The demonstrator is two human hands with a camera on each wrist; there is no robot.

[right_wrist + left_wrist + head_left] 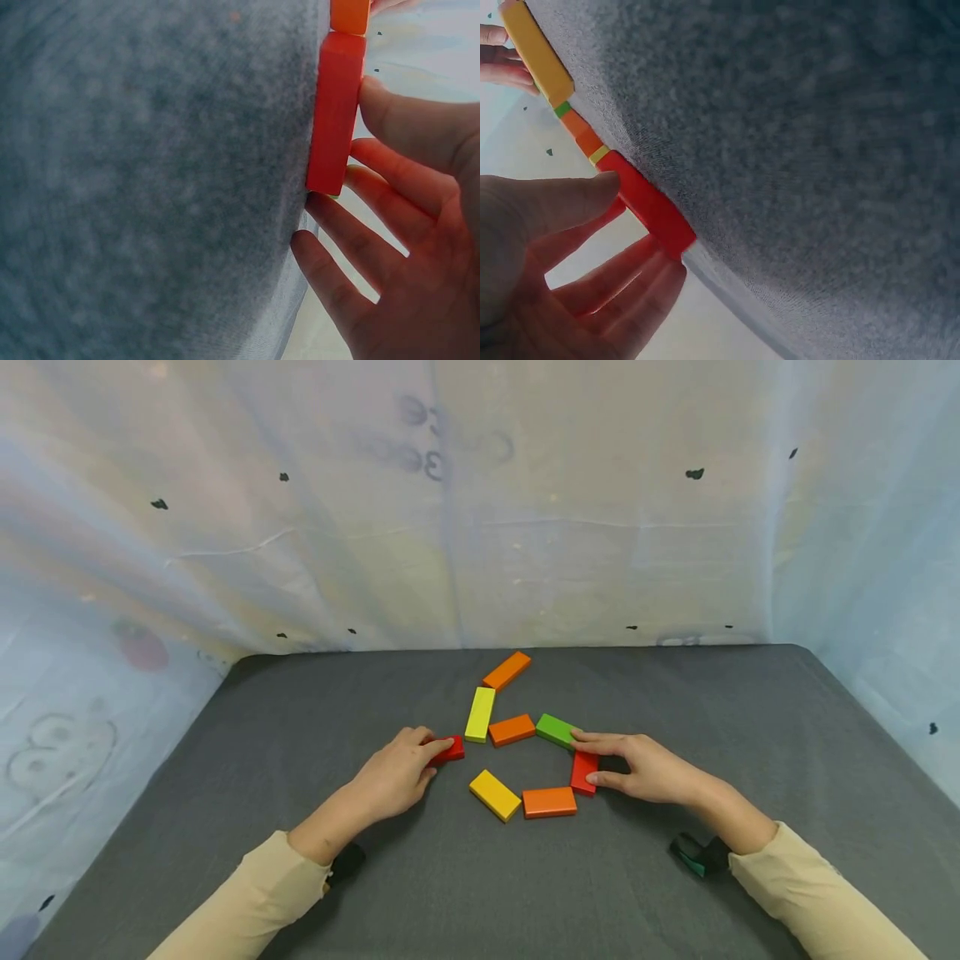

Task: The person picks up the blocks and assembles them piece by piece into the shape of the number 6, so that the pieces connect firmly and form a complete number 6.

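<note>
My left hand [401,768] pinches a red block [649,206] between thumb and fingers, low over the grey cloth, just left of a yellow block [480,714]. On the other side, my right hand [645,768] touches a second red block [583,771], its thumb on the near part. The right index fingertip reaches the end of a green block [553,730], and the other fingers spread behind the red block in the right wrist view. An orange block [549,802] and an amber block [495,795] lie along the near side of this curved row.
Another orange block [512,730] joins the row between yellow and green, and a further orange block [507,669] lies at the back. Grey cloth [480,885] covers the table. Pale plastic sheeting [585,552] hangs behind and at both sides.
</note>
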